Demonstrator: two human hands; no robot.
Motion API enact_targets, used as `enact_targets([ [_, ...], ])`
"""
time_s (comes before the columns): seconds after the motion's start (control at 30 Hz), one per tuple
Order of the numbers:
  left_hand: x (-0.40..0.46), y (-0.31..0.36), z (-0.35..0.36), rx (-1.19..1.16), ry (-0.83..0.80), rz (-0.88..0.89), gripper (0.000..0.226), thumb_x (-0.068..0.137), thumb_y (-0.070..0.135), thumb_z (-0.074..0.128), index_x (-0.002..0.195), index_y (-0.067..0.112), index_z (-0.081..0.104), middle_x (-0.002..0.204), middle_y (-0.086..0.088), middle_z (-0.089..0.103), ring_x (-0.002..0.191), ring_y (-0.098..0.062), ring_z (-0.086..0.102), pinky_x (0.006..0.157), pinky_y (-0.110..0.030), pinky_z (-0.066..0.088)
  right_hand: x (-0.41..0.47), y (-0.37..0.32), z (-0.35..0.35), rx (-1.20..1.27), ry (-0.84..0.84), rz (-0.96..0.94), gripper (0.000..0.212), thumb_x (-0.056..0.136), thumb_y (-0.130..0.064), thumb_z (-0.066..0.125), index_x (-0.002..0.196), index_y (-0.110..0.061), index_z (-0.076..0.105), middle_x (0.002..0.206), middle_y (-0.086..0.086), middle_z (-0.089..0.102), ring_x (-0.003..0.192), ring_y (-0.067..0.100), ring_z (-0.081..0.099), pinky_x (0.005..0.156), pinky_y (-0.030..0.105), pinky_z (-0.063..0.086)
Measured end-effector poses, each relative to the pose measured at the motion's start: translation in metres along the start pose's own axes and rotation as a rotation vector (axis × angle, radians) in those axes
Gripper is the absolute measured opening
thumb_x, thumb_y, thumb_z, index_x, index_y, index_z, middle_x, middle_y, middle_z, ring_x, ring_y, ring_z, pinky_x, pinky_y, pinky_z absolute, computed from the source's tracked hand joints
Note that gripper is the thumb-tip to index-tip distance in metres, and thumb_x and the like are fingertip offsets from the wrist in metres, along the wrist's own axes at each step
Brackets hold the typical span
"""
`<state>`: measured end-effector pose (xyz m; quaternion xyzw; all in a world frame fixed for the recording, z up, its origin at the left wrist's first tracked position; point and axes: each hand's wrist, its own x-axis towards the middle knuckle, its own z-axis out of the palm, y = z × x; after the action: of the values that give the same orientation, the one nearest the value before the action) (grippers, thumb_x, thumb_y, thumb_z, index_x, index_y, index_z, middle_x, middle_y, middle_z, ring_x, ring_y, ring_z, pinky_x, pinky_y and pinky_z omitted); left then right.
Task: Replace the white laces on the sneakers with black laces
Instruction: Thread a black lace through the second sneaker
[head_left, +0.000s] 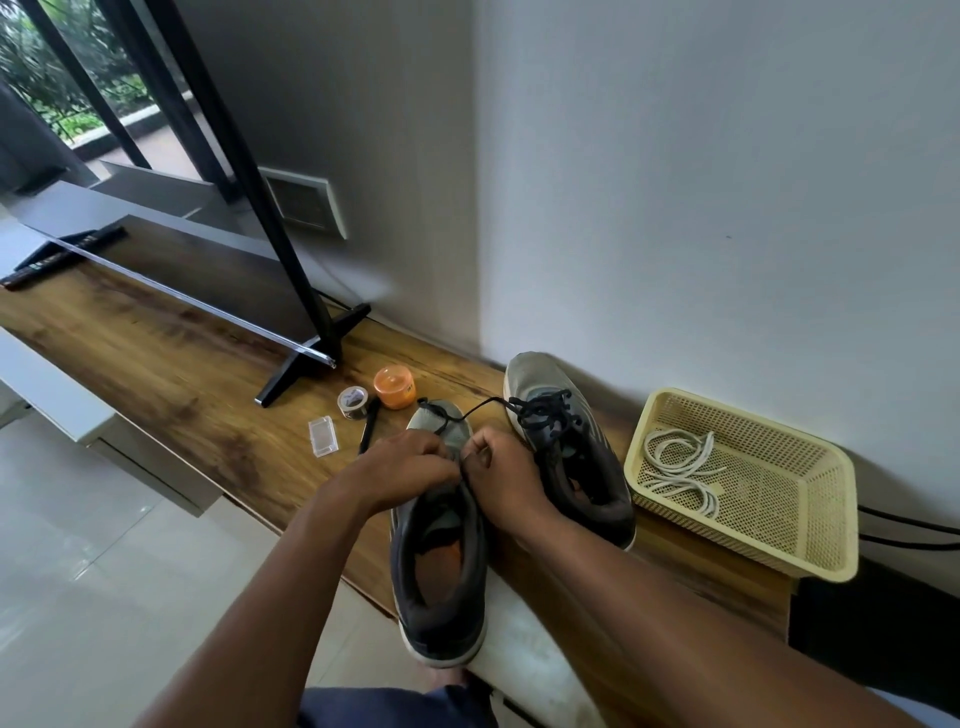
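Note:
Two grey sneakers stand on a wooden shelf (171, 364). The near sneaker (441, 587) points away from me, heel at the shelf edge. My left hand (410, 467) and my right hand (498, 467) meet over its tongue, each pinching the black lace (467, 410), which runs out past its toe. The far sneaker (566, 441) is threaded with a black lace (545, 410). White laces (680, 467) lie coiled in a yellow basket (810, 525) to the right.
A TV (218, 270) on black feet fills the shelf's left and back. By the sneaker toes sit an orange jar (395, 387), a tape roll (353, 402), a black pen (369, 428) and a small clear box (323, 436). Black cables (909, 530) run behind the basket.

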<state>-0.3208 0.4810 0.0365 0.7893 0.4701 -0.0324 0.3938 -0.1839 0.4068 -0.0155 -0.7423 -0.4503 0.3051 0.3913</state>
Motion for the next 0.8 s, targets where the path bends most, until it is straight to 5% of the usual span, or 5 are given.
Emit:
enact_targets([
  [0.23,-0.007,-0.001,-0.005,-0.04,-0.027,0.054,0.045,0.065,0.046,0.066,0.103,0.023,0.07,0.106,-0.005,0.068,0.103,-0.025,0.063,0.095,-0.052,0.053,-0.001,-0.005,-0.003,-0.042,-0.022,-0.081,0.032,0.1,-0.015,0.052,0.077,0.007,0.057,0.081,0.025,0.062,0.08,0.038,0.058,0.073,0.053,0.047],
  [0.4,-0.012,-0.007,-0.012,-0.22,-0.029,0.103,0.07,0.066,0.046,0.074,0.129,0.028,0.051,0.118,-0.007,0.061,0.107,-0.022,0.059,0.087,-0.039,0.051,-0.005,-0.007,-0.003,-0.049,0.01,-0.083,0.021,0.103,-0.016,0.048,0.083,-0.01,0.049,0.084,0.017,0.056,0.086,0.039,0.057,0.078,0.053,0.047],
  [0.57,-0.011,-0.004,-0.01,0.093,-0.175,0.151,0.095,0.058,0.083,0.059,0.147,0.051,0.046,0.146,0.004,0.036,0.134,-0.018,0.033,0.108,-0.038,0.037,-0.005,-0.008,-0.008,-0.109,0.058,-0.113,0.015,0.1,-0.017,0.051,0.09,-0.007,0.054,0.086,0.011,0.061,0.079,0.027,0.058,0.065,0.037,0.039],
  [0.8,-0.002,-0.007,-0.006,0.126,-0.166,0.094,0.103,0.053,0.083,0.062,0.149,0.05,0.046,0.146,0.009,0.034,0.139,-0.022,0.031,0.115,-0.046,0.038,-0.014,-0.014,-0.014,-0.307,0.186,-0.288,0.01,0.101,-0.016,0.047,0.098,-0.007,0.046,0.092,0.011,0.054,0.076,0.029,0.055,0.062,0.037,0.037],
])
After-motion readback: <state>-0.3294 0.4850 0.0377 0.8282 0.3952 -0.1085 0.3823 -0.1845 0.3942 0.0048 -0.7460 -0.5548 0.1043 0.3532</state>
